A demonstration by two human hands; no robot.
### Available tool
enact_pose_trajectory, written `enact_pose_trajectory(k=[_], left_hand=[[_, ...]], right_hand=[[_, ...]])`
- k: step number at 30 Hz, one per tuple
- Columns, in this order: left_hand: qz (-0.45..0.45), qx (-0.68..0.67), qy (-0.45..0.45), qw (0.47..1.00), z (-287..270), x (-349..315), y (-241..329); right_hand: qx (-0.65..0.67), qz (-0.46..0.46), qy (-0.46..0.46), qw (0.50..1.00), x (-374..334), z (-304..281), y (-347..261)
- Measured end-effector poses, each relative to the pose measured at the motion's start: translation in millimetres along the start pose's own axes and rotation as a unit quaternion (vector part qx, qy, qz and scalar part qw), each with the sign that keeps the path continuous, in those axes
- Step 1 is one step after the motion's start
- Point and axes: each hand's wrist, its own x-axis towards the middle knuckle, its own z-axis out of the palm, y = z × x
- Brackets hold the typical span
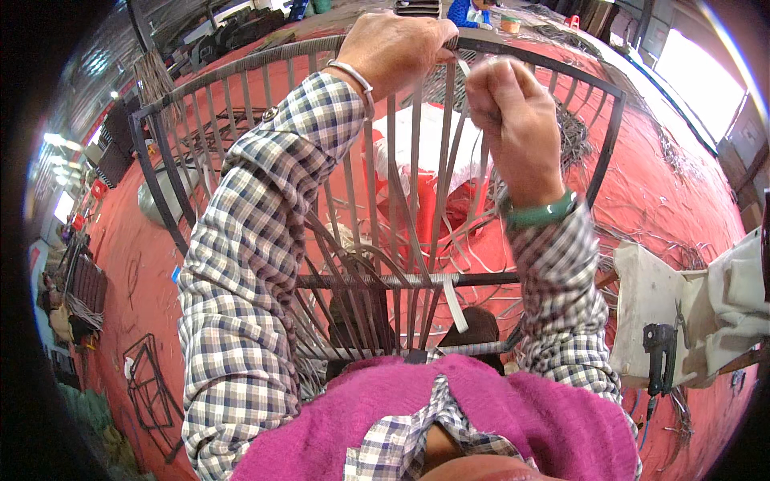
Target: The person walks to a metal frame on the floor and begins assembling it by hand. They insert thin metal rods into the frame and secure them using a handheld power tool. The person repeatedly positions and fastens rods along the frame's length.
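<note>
A dark metal frame, like a chair frame, stands before me with flat grey-brown strips stretched down it. My left hand is closed over the middle of its top rail, which is wrapped with strip; its fingertips are mostly hidden. Just right of it, my right hand is raised in a fist, slightly blurred. A pale flat strip runs from the rail into this fist. Lower down, a loose strip end hangs at the crossbar, and several strips bend loosely on the left.
Behind the frame stands a red stool with white material on it. A black-handled tool hangs on a pale cloth-covered support at right. Strip scraps litter the red floor. A person in blue sits far off.
</note>
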Motion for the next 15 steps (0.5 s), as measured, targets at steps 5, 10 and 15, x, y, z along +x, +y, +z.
enact_pose_trajectory(k=[5,10,15], left_hand=[[-0.003,0.015,0.041,0.999,2.3,0.7,12.2],[-0.014,-0.080,0.153,0.985,3.5,0.7,24.9],[-0.079,-0.052,0.078,0.992,1.5,-6.2,16.2]], right_hand=[[0.009,0.044,-0.030,0.999,24.2,-28.8,-7.9],[-0.337,0.118,-0.247,0.901,135.5,-36.9,56.8],[-0.422,-0.257,-0.358,0.793,138.5,-105.6,60.9]])
